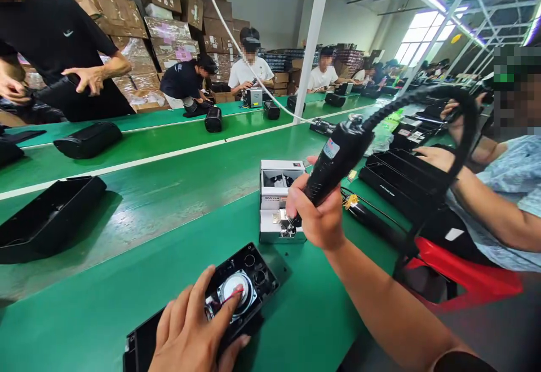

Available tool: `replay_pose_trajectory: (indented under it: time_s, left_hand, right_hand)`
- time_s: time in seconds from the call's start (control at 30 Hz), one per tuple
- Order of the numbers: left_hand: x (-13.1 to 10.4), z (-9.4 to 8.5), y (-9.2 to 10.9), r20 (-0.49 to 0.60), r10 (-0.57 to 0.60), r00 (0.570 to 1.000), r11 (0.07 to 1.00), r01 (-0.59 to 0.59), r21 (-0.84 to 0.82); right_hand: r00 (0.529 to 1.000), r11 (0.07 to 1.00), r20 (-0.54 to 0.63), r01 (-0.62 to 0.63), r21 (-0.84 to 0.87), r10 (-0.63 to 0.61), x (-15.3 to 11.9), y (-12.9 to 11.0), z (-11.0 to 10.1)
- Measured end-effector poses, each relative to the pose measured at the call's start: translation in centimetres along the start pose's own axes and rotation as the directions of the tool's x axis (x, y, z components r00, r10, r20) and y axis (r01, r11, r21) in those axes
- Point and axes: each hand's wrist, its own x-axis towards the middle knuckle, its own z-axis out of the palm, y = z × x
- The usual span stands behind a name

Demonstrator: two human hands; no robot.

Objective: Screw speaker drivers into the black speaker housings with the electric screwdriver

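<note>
1 left hand (190, 327) spread its fingers over a black housing (267, 288); the right hand (323, 214) curled around a power screwdriver (338, 158).

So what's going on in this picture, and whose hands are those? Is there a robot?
No robot here: these are a person's own bare hands. There is just one picture, taken by a camera worn on that person's head. The left hand lies over a black casing with a round, pale part inside, which looks like a speaker. The right hand grips a black tool with a thick cable, probably a powered screwdriver. Its lower end is by a small white machine. The casing and machine sit on a green bench. Another black shell lies to the left.
</note>
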Motion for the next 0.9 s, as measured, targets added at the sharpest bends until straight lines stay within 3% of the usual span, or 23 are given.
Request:
replay_pose_trajectory:
  time_s: [0.07,0.17,0.27,0.37,0.5,0.67,0.9]
  left_hand:
    - [0.3,-0.2,0.8,0.003,-0.040,0.999,0.999,0.040,-0.012]
    - [1.1,-0.9,2.0,0.097,-0.131,0.987,0.991,0.132,-0.001]
    - [1.9,-1.7,2.5,0.206,-0.226,0.952,0.974,0.228,0.012]
    - [2.1,-2.0,2.6,0.227,-0.233,0.945,0.970,0.242,-0.012]
    - [1.7,-1.8,2.6,0.185,-0.203,0.961,0.976,0.215,-0.044]
    - [1.6,-1.8,2.6,0.189,-0.207,0.960,0.972,0.224,-0.075]
    - [0.7,-1.0,2.6,0.073,-0.119,0.990,0.964,0.133,-0.230]
  right_hand:
    - [0.994,0.995,0.044,-0.102,0.017,0.101,-0.8,-0.6,-0.1]
    - [0.979,0.977,0.091,-0.192,0.089,0.184,-2.6,-2.8,-0.1]
    - [0.992,0.972,0.059,-0.119,0.203,0.109,-4.6,-5.8,0.3]
    - [0.999,0.960,0.046,0.011,0.280,-0.025,-6.4,-7.3,1.5]
    - [0.993,0.963,0.082,0.060,0.264,-0.084,-8.5,-5.4,3.4]
    - [0.995,0.962,0.102,-0.022,0.271,-0.006,-10.0,-2.4,3.9]
    - [0.996,0.950,0.091,-0.053,0.307,0.026,-9.8,-2.8,3.7]
